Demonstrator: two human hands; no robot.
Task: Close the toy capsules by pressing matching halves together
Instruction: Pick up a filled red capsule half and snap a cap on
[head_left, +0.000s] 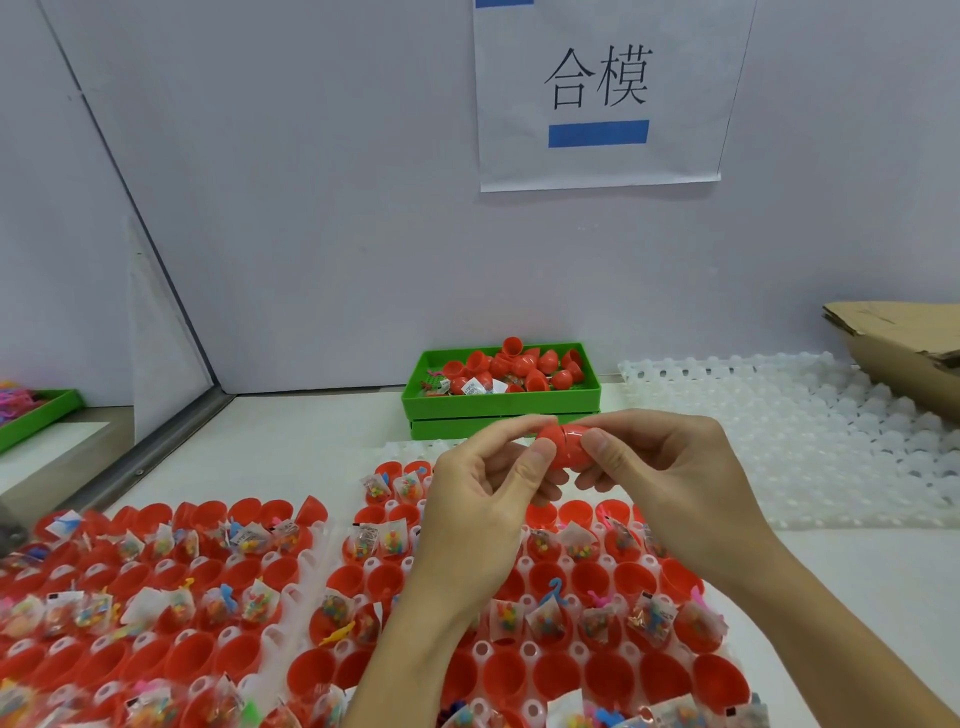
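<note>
Both hands, left hand (483, 483) and right hand (660, 467), pinch one red capsule (563, 441) nearly closed, while at six o'clock the trays (332, 551) hold many open halves (498, 675) awaiting lids.

Red capsule (563, 441), halves joined, held sideways above open red halves (566, 670)

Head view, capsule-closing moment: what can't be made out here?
- Red capsule: fingers of the left hand and right hand cover both ends, so whether the seam is fully closed is unclear.
- Green bin: contents too small to tell.
- Cardboard: cut by the right edge.
- Trays of red halves: cut by the bottom edge.
</note>
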